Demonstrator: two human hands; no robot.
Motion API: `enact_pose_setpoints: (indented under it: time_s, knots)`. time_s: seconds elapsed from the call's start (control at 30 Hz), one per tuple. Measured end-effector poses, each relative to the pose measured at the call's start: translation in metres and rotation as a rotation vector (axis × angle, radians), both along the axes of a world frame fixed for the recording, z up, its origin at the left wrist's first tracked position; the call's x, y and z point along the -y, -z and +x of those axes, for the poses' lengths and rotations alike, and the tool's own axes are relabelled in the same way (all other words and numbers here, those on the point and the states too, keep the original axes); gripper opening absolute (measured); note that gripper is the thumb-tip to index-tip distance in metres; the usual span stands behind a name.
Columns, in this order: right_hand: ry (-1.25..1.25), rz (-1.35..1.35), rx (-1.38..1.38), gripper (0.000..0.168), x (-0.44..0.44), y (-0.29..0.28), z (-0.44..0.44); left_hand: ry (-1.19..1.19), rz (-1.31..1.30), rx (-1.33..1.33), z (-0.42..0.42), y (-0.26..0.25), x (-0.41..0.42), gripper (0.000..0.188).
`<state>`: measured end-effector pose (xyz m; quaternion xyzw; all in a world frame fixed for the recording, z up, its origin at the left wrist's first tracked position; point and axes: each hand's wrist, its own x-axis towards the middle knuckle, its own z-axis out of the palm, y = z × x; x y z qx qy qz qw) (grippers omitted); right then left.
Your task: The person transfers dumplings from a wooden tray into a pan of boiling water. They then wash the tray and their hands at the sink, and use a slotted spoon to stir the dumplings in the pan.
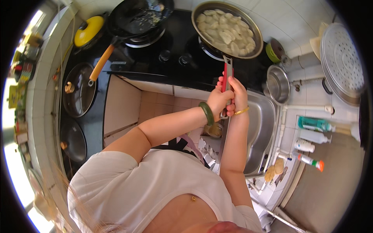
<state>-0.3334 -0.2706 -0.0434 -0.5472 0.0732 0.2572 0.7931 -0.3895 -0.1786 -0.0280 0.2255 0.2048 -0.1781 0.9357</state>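
Observation:
Both of my hands hold the red and grey handle [228, 68] of a wide metal frying pan [260, 49]. Around the handle's left side is my left hand [220, 97], with a green bangle at the wrist. My right hand [239, 94], with a gold bracelet, grips it from the right. Many pale dumplings [225, 32] lie in cloudy liquid in the pan, which is over the right burner [208, 51] of a black gas hob. To the left, a dark wok [128, 24] with an orange handle [101, 62] rests on the other burner, food bits inside.
A stainless sink [262, 125] lies right of my forearms, with a steel pot [278, 84] behind it. Glass lid [80, 90], dark lid [72, 141] and yellow-lidded pot [89, 31] stand at left. A perforated steamer [342, 61] and soap bottles [314, 124] are at right.

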Motion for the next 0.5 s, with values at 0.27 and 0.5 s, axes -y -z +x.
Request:
enact_pose_setpoints:
  time_s: [0.27,0.5]
  knots:
    - [-0.114,0.017,0.079,0.042,0.001,0.001,0.002,0.026,0.026,0.098,0.000,0.014,-0.008,0.005]
    - [-0.197,1.024,-0.288,0.071,0.054,0.103,0.005,0.053,0.310,0.028,-0.069,0.044,-0.061,0.042]
